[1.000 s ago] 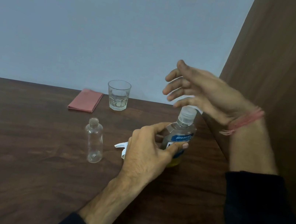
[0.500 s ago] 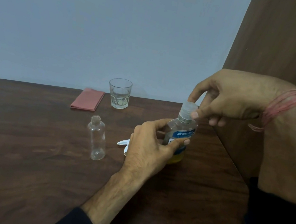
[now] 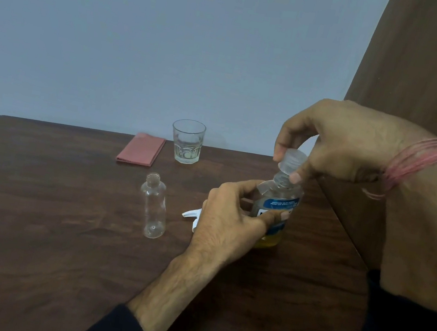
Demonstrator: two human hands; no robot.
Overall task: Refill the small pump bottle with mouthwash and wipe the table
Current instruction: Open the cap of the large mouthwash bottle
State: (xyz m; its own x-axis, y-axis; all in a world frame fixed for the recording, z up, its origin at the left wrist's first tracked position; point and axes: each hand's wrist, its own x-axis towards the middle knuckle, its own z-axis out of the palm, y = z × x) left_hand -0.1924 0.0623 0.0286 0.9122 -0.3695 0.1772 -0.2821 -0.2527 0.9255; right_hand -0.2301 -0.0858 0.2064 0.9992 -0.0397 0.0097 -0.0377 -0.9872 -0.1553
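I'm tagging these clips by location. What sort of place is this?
Probably a plain indoor room, perhaps at home: a dark wooden table against a bare pale wall, with a drinking glass and folded pink cloth.

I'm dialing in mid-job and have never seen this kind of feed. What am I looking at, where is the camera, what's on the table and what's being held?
There is no machine here: a person works with two bare hands. The one picture comes from a camera on the person's head, looking forward and down.

The left hand grips the mouthwash bottle, which stands on the table with yellow liquid in its bottom. The right hand pinches its clear cap, which sits tilted just above the neck, so it looks unscrewed.

Also on the table: the small bottle, empty, upright and open; a white part, perhaps its pump, mostly hidden behind the left hand; a glass; and a folded red cloth at the back.
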